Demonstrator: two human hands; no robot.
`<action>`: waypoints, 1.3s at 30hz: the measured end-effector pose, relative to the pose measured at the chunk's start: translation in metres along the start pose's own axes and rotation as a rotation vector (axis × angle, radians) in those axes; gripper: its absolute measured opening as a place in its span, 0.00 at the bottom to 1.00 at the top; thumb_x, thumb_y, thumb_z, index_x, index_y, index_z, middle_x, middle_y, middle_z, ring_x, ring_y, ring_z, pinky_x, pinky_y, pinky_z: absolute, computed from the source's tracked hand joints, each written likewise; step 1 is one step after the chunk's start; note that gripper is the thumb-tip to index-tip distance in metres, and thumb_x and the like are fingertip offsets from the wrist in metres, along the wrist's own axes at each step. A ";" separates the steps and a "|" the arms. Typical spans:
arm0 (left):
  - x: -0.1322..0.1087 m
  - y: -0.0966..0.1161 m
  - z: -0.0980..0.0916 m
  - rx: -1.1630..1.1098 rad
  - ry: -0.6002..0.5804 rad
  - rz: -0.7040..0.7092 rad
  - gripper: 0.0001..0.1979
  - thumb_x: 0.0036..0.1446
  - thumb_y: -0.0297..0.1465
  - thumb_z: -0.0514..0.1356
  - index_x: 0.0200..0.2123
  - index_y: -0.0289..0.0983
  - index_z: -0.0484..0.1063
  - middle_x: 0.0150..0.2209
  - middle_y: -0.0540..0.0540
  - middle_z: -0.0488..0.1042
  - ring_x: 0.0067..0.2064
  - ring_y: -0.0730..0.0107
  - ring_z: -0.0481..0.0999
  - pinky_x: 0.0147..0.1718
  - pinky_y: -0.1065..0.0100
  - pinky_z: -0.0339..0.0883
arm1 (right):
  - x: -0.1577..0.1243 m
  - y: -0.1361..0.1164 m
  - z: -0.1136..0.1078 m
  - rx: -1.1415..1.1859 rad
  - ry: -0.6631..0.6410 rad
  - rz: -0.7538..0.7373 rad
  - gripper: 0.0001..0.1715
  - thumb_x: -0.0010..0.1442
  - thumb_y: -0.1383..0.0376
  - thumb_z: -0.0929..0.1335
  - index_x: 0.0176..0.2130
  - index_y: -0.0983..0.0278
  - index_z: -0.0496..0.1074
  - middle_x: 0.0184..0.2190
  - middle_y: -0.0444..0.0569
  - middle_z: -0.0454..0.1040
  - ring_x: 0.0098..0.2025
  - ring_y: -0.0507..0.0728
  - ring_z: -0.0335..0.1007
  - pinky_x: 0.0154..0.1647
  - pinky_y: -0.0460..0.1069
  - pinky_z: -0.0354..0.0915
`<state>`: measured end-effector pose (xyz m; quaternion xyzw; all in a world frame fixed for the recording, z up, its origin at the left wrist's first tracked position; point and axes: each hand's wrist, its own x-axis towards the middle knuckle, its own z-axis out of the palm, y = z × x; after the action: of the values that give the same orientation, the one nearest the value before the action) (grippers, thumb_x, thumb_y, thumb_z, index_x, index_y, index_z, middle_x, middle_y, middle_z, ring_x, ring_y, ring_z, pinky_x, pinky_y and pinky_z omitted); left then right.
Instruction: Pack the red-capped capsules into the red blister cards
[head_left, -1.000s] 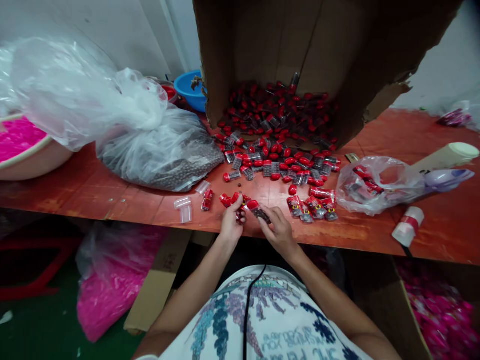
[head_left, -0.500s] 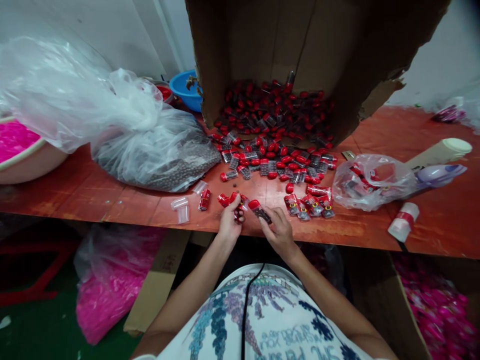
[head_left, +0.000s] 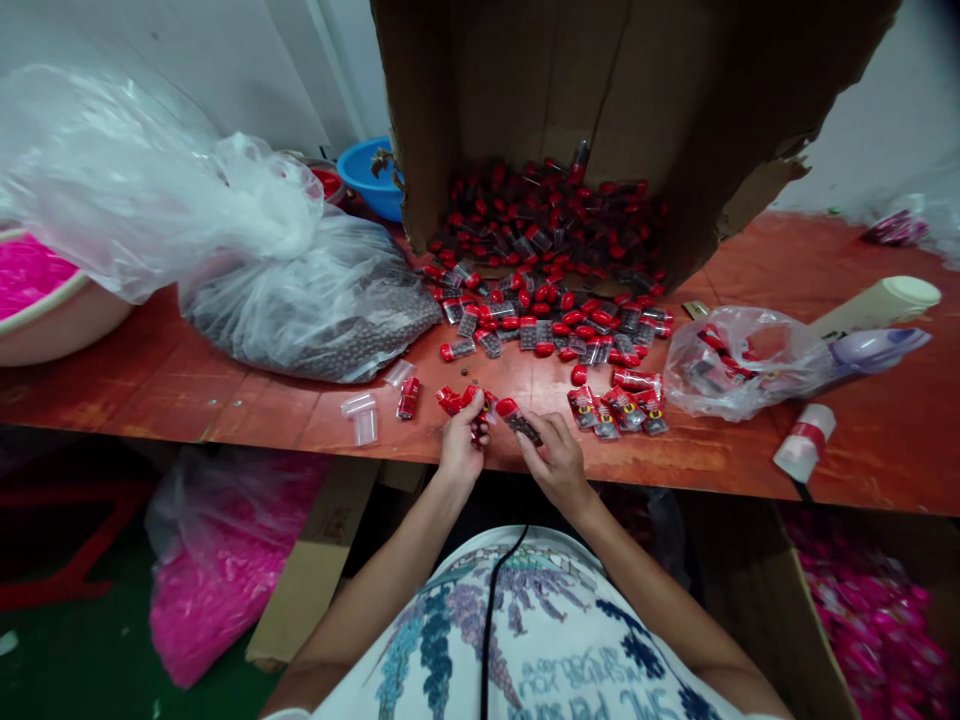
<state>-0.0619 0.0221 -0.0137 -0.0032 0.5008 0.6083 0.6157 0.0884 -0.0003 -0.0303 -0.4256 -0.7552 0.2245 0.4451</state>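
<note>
My left hand [head_left: 463, 440] is closed around red printed wrappers [head_left: 472, 397], which stick out above its fingers near the table's front edge. In my right hand [head_left: 559, 455] is a small clear bottle with a red cap [head_left: 520, 420], dark contents inside, its cap tilted up toward the left hand. The two hands are apart. To the right of the bottle lie several small bottles with red printed labels [head_left: 622, 410]. Left of my left hand are a red printed roll [head_left: 408, 398] and clear empty tubes [head_left: 364, 420].
A tipped cardboard box [head_left: 420, 130] spills a pile of red-capped bottles [head_left: 555, 320] onto the red table [head_left: 225, 400]. A plastic bag of dark beads [head_left: 322, 300] lies left. On the right are a clear bag [head_left: 742, 360], a white roll [head_left: 806, 443] and a purple-capped bottle [head_left: 877, 350].
Almost nothing differs. Both hands keep their hold and stay in nearly the same place; the view has shifted very slightly.
</note>
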 end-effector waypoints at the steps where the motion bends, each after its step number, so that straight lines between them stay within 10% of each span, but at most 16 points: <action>1: 0.000 0.000 0.000 0.005 0.000 0.008 0.15 0.37 0.34 0.71 0.24 0.32 0.71 0.17 0.52 0.69 0.15 0.85 0.61 0.10 0.81 0.46 | 0.000 0.000 0.000 0.002 0.012 -0.008 0.27 0.62 0.69 0.64 0.59 0.56 0.61 0.41 0.51 0.69 0.42 0.56 0.69 0.42 0.51 0.69; 39: -0.005 -0.001 0.002 0.066 0.018 0.100 0.16 0.35 0.35 0.72 0.22 0.32 0.70 0.17 0.53 0.67 0.16 0.84 0.61 0.12 0.79 0.46 | -0.007 -0.005 -0.002 -0.112 -0.067 -0.068 0.25 0.59 0.68 0.64 0.56 0.57 0.66 0.35 0.50 0.71 0.36 0.55 0.70 0.38 0.50 0.70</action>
<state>-0.0589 0.0190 -0.0104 0.0366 0.5257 0.6215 0.5796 0.0898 -0.0085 -0.0293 -0.4161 -0.7950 0.1810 0.4025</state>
